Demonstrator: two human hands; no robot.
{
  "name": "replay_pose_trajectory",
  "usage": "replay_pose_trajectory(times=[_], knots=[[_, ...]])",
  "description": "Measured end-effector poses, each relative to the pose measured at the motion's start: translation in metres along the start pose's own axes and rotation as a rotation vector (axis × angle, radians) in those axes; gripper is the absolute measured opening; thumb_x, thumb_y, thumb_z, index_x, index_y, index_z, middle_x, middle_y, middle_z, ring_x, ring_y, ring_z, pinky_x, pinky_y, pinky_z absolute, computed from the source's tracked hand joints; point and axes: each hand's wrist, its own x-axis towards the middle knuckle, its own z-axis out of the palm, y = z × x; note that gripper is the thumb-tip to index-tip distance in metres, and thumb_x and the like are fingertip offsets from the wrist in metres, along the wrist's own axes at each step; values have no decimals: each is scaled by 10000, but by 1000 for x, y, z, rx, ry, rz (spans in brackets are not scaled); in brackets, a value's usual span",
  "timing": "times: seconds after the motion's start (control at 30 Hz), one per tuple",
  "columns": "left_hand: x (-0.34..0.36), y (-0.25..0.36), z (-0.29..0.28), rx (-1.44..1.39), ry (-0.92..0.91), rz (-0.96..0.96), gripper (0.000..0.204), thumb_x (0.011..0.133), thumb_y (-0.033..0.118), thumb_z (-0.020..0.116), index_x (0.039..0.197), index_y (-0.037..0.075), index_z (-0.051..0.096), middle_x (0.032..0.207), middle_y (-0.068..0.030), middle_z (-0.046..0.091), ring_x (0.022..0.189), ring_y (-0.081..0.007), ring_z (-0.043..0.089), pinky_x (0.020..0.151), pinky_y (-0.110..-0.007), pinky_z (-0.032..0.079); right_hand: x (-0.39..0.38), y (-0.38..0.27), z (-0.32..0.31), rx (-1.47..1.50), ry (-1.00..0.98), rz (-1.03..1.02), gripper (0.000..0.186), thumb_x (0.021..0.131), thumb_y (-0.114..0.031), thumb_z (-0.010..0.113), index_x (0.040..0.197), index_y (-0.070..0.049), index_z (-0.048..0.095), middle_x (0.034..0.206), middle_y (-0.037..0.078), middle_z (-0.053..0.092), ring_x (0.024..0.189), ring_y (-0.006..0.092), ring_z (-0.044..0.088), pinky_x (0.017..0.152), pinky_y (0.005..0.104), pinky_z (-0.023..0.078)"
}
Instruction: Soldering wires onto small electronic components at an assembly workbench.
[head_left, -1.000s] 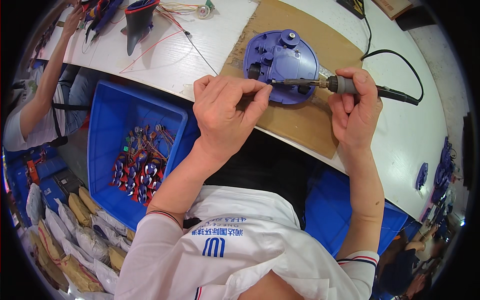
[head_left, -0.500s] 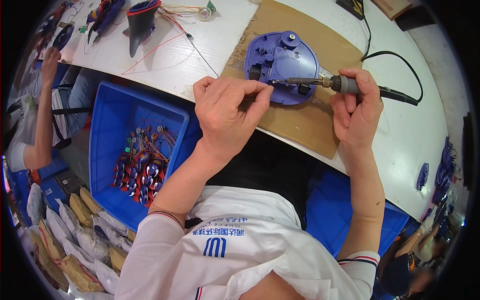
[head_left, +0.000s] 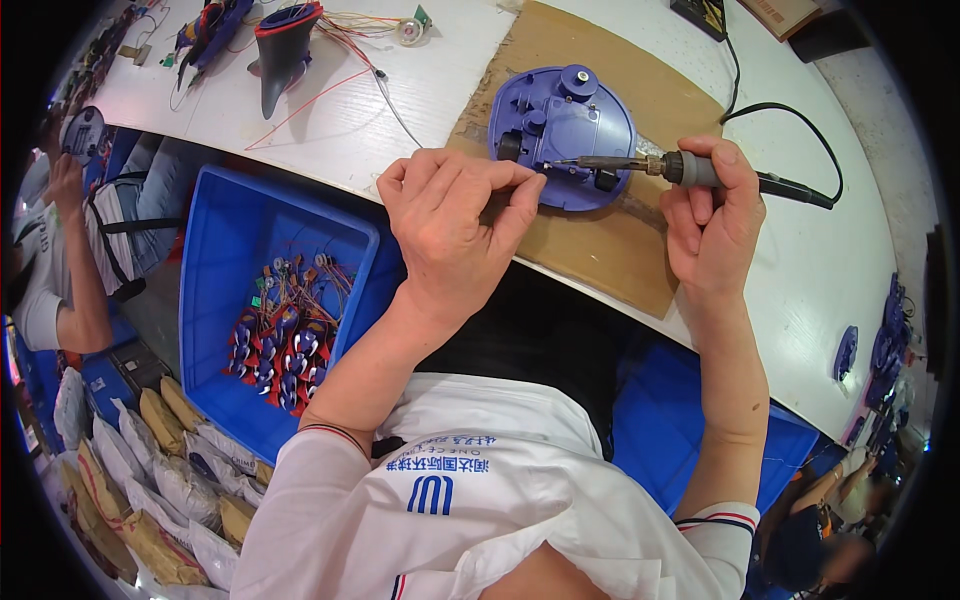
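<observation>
My right hand (head_left: 722,215) grips the soldering iron (head_left: 688,168) by its grey handle. The iron's tip points left and meets, or nearly meets, the lower part of a purple rounded plastic base (head_left: 600,128) with black wheels. Beside that tip, the thumb and fingers of my left hand (head_left: 450,220) are pinched together. A thin wire (head_left: 398,112) runs from the wire bundle into my left hand and passes out of sight behind it. What shows right at the fingertips is too small to make out. The base rests on a brown cardboard sheet (head_left: 530,50).
Left on the white table (head_left: 350,130) lie a dark bird-like shell (head_left: 283,60), loose wires and a small round part (head_left: 409,32). A blue bin (head_left: 205,290) below holds wired purple-and-red figures (head_left: 285,350). The iron's black cord (head_left: 825,140) curves right. A co-worker (head_left: 75,260) sits left.
My left hand has shifted slightly left, and the thin wire now bends more. The iron stays almost still. At far left, the co-worker's hand has moved down and left with a round piece now turned broadside.
</observation>
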Motion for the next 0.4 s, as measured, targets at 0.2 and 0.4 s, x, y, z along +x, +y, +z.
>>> replay_pose_trajectory(times=[0.2, 0.4], knots=[[1, 4, 0, 22, 2, -31, 133, 695, 72, 744, 778, 112, 649, 797, 14, 599, 796, -168, 497, 828, -314, 325, 3, 1, 4, 45, -31, 40, 281, 961, -238, 464, 1000, -13, 629, 519, -40, 338, 364, 35, 214, 369, 186, 195], [7, -36, -33, 27, 286, -206, 227, 728, 91, 726, 935, 146, 653, 957, -52, 607, 944, -244, 506, 941, -379, 322, 13, 4, -19, 104, -103, 22, 286, 968, -212, 420, 1079, -8, 588, 514, -24, 366, 353, 37, 221, 332, 175, 226]])
